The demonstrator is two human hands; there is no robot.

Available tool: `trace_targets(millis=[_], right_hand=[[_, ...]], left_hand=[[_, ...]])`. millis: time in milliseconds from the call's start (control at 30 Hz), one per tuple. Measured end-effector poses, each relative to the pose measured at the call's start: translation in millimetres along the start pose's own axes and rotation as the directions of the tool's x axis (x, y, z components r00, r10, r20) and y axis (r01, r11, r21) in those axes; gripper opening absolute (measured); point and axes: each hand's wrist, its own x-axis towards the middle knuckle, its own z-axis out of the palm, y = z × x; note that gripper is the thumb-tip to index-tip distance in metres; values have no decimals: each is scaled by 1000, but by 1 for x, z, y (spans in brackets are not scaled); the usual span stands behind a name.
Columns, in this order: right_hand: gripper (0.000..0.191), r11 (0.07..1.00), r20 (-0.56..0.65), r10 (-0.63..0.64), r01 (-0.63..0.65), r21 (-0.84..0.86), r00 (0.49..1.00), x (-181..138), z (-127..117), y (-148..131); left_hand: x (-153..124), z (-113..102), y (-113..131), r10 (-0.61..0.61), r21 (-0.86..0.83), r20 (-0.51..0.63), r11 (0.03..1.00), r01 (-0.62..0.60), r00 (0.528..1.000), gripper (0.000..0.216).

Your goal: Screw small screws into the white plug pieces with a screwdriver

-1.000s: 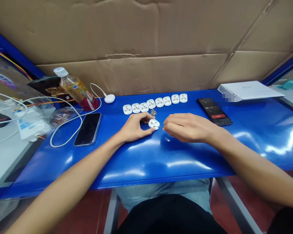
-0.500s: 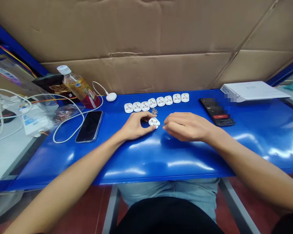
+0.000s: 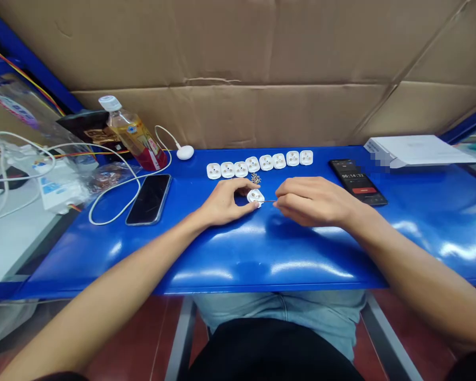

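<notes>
Near the small parts (image 3: 256,179) on the worktop (image 3: 230,256), the left hand (image 3: 225,203), half curled, clasps a white piece (image 3: 255,196) between thumb and fingers, seemingly to steady it for the thin tool (image 3: 268,201) which the closed right hand (image 3: 312,201) points at it.

On ourselves we wear a black top (image 3: 277,352), well below the grip, and pale blue jeans (image 3: 325,309) that show nearer to it, with a seam (image 3: 284,307) near their middle. Our forearms (image 3: 140,270), left hand (image 3: 226,201) and right hand (image 3: 313,200) are bare; dark sleeve edges (image 3: 466,365) show far from the grip.
</notes>
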Motion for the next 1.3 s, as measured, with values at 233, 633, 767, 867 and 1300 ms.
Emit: trace_targets(millis=[233, 633, 767, 867, 1300], right_hand=[[20, 999, 56, 21, -23, 34, 998, 1, 0, -2], [24, 1000, -22, 30, -30, 10, 999, 4, -4, -4], [27, 998, -30, 61, -62, -30, 998, 2, -4, -3], [23, 996, -32, 92, -92, -2, 995, 2, -4, -3], [23, 985, -46, 169, -168, 25, 985, 1, -4, -6]], left_hand=[[-1, 0, 0, 52, 93, 2, 994, -52, 999, 41], [-1, -5, -2, 7, 80, 55, 997, -11, 998, 48], [-1, -4, -1, 2, 85, 56, 996, -7, 998, 50], [-1, -4, -1, 4, 91, 54, 996, -9, 999, 48], [1, -6, 3, -45, 94, 70, 995, 39, 996, 46]])
